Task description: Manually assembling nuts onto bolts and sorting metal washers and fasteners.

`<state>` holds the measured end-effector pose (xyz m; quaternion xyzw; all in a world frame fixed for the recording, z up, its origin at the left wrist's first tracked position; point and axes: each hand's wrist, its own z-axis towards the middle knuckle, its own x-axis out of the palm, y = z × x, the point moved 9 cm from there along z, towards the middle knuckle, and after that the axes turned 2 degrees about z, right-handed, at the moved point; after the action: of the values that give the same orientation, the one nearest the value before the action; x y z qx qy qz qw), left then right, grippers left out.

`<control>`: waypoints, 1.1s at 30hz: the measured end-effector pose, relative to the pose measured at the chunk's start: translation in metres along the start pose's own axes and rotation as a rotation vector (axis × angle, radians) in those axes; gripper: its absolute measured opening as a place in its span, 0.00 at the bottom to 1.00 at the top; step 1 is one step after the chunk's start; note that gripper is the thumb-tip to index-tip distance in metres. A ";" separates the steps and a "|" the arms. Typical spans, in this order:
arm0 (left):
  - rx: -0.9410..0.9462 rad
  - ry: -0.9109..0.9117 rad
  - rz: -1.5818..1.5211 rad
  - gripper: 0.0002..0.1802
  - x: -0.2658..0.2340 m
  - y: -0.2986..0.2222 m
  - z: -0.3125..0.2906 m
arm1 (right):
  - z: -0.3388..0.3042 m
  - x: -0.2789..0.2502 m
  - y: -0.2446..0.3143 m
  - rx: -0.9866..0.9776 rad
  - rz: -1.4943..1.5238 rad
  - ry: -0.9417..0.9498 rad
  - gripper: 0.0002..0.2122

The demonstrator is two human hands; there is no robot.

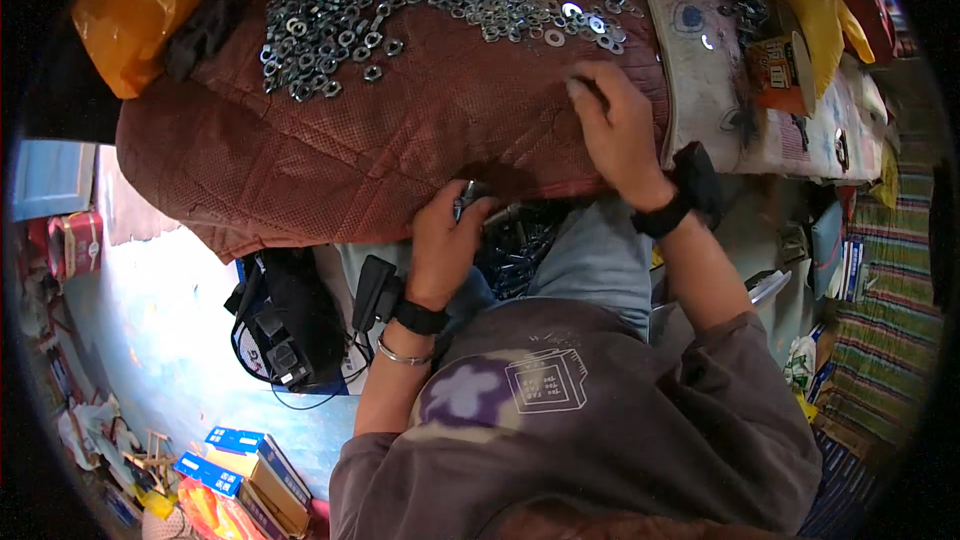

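Observation:
My left hand (447,245) is closed around a shiny metal bolt (467,198) at the near edge of the maroon quilted cloth (400,150). Only part of the bolt shows between thumb and fingers. Over the cloth, to the right, hovers my right hand (622,135), thumb and forefinger drawn together; anything between their tips is too small to make out. Just beyond those fingertips lie flat washers (555,37). A wide spread of hex nuts (345,38) covers the cloth farther left.
Many dark bolts (515,255) sit below the cloth's near edge, by my legs. On the right stand a pale stained board (690,70), a paper cup (783,73) and yellow cloth (830,20). An orange plastic bag (140,10) hangs at far left. Cartons (250,475) are at lower left.

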<state>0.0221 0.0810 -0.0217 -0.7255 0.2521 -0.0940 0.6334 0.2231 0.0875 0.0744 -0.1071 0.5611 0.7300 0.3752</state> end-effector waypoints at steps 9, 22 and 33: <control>-0.158 0.233 -0.541 0.12 0.025 -0.005 0.005 | 0.049 0.015 -0.015 -0.058 -0.538 0.030 0.12; -0.103 0.110 -0.443 0.12 0.013 -0.016 0.006 | -0.023 0.073 0.037 0.216 0.309 0.601 0.11; 0.108 0.053 0.078 0.21 0.002 -0.029 0.007 | -0.028 0.078 0.063 -0.129 0.026 0.688 0.09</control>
<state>0.0338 0.0882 0.0051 -0.6771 0.2914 -0.1018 0.6680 0.1192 0.0900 0.0665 -0.3635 0.6087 0.6897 0.1473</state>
